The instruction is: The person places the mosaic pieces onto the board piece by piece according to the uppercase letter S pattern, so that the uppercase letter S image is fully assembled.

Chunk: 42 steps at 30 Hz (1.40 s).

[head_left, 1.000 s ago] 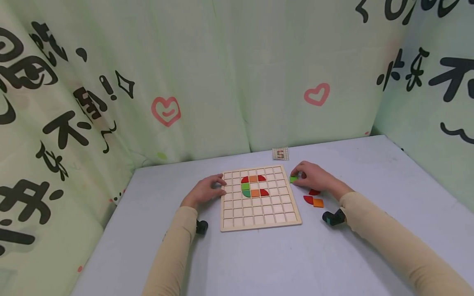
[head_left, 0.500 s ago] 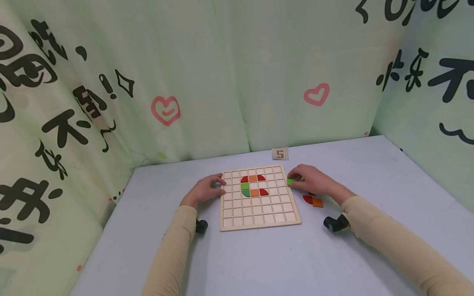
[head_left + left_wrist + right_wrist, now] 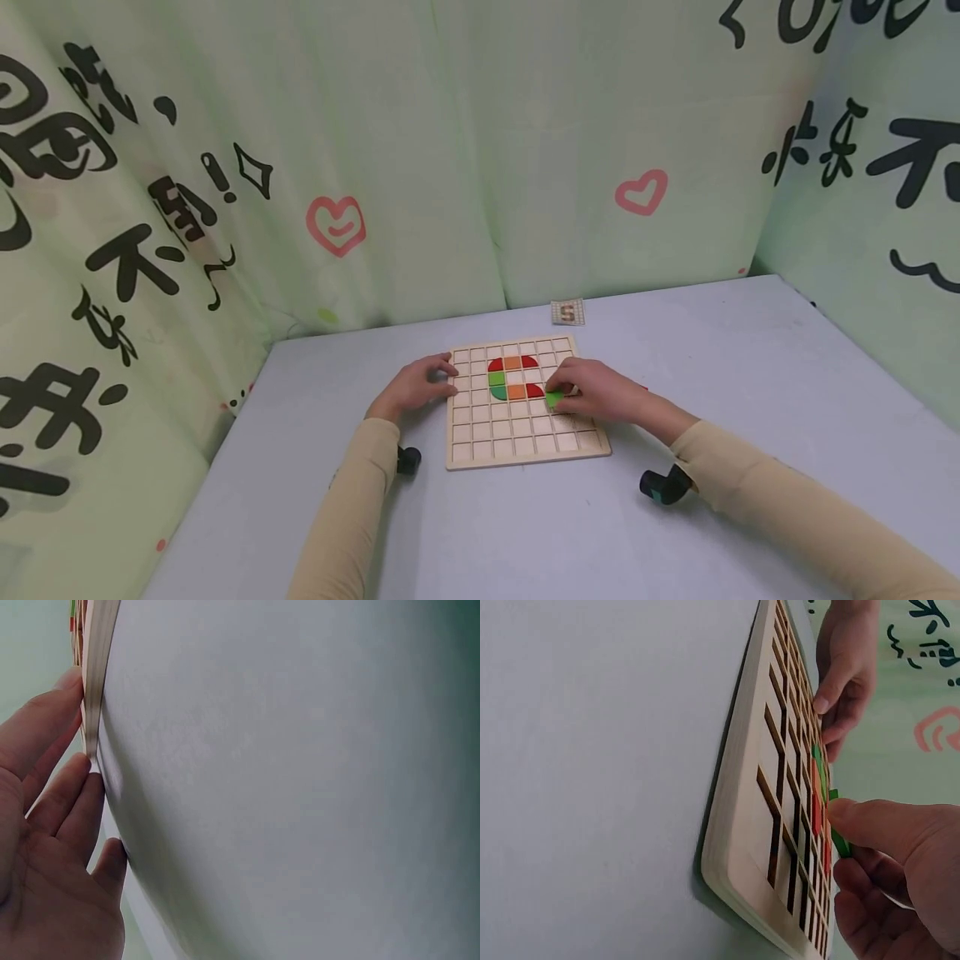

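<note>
A light wooden grid board (image 3: 491, 451) lies flat on the table, with red, orange and green tiles set in a C-like shape near its upper middle. My left hand (image 3: 412, 386) rests its fingertips on the board's left edge; in the left wrist view the fingers (image 3: 81, 802) extend along that edge. Over the board's right half, my right hand (image 3: 606, 392) pinches a green tile (image 3: 553, 399) between thumb and fingers, just right of the lower red quarter-round tile (image 3: 534, 391). The right wrist view shows the pinched tile tilted at the board's surface.
A small pattern card (image 3: 567, 312) lies behind the board near the table's back edge. The right hand and forearm mostly hide the loose tiles at the board's right. A printed curtain (image 3: 420, 167) hangs behind the white table (image 3: 525, 533).
My right hand has carried the green tile from the table at the board's right leftward and nearer, over the grid. The left hand and board have stayed put.
</note>
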Available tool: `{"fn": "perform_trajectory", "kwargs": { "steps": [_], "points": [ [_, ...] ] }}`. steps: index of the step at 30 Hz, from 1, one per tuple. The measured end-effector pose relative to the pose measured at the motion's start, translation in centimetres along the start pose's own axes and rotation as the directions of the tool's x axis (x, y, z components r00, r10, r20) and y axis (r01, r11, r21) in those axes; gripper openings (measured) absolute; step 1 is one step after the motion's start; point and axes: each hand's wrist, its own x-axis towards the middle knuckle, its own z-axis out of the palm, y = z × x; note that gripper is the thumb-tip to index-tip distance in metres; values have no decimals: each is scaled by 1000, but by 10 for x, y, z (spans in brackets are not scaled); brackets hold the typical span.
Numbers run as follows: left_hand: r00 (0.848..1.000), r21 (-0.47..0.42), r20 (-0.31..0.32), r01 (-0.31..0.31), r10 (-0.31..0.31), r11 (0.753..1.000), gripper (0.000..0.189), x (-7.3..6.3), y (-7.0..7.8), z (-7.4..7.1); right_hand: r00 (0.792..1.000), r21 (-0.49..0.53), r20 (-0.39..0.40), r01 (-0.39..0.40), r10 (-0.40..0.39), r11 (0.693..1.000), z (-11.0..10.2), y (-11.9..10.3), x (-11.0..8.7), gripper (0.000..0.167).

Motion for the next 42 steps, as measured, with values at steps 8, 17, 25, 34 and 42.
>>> {"fn": "perform_trajectory", "kwargs": {
  "steps": [8,17,25,34,42],
  "points": [
    [1000,-9,4,2,-2,1000,27,0,0,0,1000,-29,-6,-7,7,1000,7,-8,4,21],
    [1000,-14,1,2,-2,1000,26,-1,1,0,999,-36,-27,17,-18,999,15,-9,8,18],
    [1000,-20,5,7,-7,1000,26,-3,2,0,999,-47,-24,26,-27,999,18,-13,11,19],
    [1000,-14,-1,8,-8,1000,27,-2,1,0,999,-60,-27,21,-23,998,20,-12,13,22],
    [1000,-6,-1,7,-7,1000,27,0,1,1,999,-52,-31,21,-22,998,21,-12,12,23]
  ]
}}
